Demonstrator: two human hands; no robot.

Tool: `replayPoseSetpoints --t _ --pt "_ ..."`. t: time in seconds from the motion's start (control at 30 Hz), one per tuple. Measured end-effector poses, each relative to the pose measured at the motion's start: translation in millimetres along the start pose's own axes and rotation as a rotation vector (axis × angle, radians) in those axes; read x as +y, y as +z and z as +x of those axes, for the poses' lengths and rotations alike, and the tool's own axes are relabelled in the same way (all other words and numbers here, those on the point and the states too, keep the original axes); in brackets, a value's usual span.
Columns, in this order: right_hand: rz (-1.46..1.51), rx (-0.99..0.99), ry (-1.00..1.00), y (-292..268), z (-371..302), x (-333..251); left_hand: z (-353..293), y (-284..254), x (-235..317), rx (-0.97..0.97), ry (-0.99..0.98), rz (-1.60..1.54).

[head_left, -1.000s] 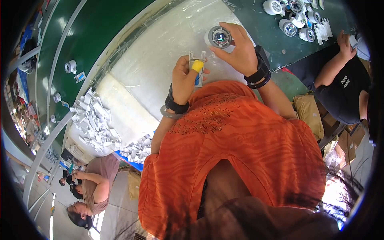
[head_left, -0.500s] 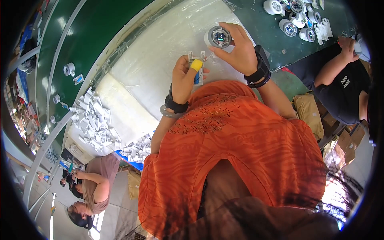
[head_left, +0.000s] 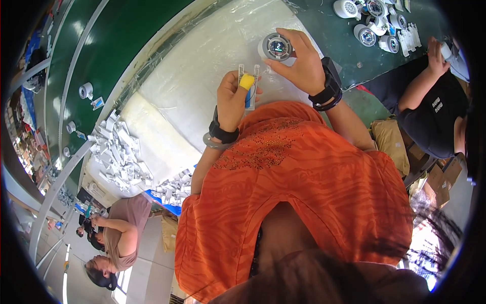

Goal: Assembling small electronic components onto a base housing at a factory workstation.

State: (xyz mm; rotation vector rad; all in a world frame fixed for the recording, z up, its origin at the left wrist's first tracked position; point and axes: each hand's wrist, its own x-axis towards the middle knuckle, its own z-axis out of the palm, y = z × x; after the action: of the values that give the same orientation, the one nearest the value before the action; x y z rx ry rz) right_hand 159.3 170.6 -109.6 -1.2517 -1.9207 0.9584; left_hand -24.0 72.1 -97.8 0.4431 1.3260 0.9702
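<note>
My left hand [head_left: 234,99] grips a small clear plastic piece [head_left: 248,81] with a blue part, held upright; a yellow cover sits on my thumb. My right hand [head_left: 301,61] holds a round grey device [head_left: 276,47] with a lit display, resting it on the white padded sheet [head_left: 202,76] that covers the table. The two hands are close together, the clear piece just below and left of the round device. Both wrists wear dark bands.
A green conveyor [head_left: 126,55] runs along the far side with small white parts on it. A heap of white plastic parts [head_left: 119,157] lies to the left. More round devices [head_left: 372,23] lie at the top right by a co-worker's arm [head_left: 422,83]. Another person [head_left: 114,238] sits at the lower left.
My hands have barely shifted; the round device and clear piece stay in the same grips. The co-worker's hand at the right has moved slightly.
</note>
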Motion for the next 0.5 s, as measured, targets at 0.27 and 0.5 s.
replayPoseSetpoints --t 0.27,0.5 --pt "0.01 -0.016 0.0 -0.3 0.7 1.1 0.8 -1.3 -2.7 -0.019 0.006 0.0" --pt "-0.021 0.017 -0.03 0.7 0.3 4.3 1.7 -1.4 -3.2 -0.027 0.003 -0.01"
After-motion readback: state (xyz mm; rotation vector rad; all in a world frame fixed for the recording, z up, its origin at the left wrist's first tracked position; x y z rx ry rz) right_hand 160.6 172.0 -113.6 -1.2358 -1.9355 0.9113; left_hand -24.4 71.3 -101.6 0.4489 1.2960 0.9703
